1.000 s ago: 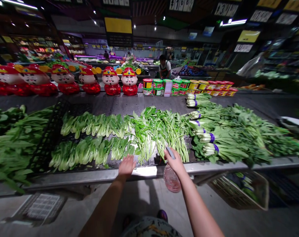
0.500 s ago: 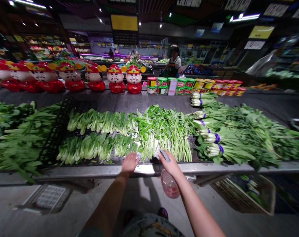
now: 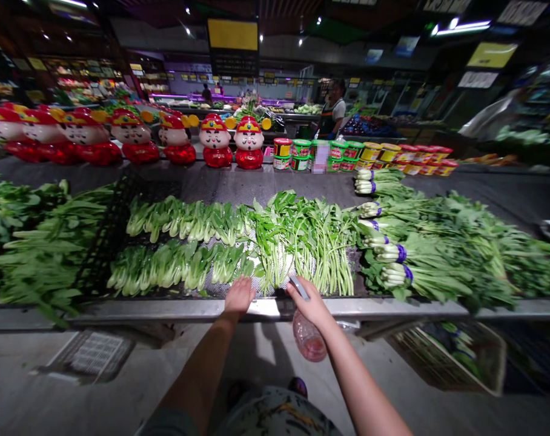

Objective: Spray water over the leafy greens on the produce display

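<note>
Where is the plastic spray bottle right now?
In the head view, the plastic spray bottle hangs from the person's right hand, just below the steel front edge of the vegetable stall, to the right of the left hand.

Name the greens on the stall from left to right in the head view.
Long-leaved greens → bok choy → loose long-stemmed greens → purple-banded bunches of leafy greens
</note>
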Action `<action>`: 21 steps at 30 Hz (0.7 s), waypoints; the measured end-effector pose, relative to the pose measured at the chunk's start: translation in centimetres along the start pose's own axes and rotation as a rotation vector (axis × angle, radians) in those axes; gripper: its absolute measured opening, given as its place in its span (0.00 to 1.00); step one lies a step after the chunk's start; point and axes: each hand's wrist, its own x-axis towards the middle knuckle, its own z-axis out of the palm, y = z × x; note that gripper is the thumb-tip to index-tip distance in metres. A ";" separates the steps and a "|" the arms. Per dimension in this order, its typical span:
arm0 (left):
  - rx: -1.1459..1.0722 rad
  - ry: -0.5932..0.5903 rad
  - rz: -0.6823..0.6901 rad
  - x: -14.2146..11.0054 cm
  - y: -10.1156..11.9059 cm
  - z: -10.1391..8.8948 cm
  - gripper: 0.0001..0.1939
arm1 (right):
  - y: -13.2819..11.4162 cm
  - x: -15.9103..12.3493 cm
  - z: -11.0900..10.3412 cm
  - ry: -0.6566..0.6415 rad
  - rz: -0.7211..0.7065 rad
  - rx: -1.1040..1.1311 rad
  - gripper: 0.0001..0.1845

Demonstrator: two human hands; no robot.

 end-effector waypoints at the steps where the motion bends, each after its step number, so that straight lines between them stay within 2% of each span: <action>1: -0.002 -0.005 -0.002 0.0 0.0 -0.1 0.24 | 0.0 0.0 0.2 -0.019 0.003 0.000 0.20; 12: -0.036 -0.021 -0.001 -0.1 0.1 -0.2 0.24 | 2.1 -1.3 3.1 -0.157 0.100 -0.143 0.17; 17: -0.054 -0.001 0.004 -0.1 0.0 0.0 0.24 | 1.8 -1.5 2.5 -0.141 0.061 -0.120 0.16; 21: -0.046 -0.010 0.012 -0.1 0.0 0.1 0.24 | 1.3 -1.3 1.5 -0.088 0.044 -0.063 0.20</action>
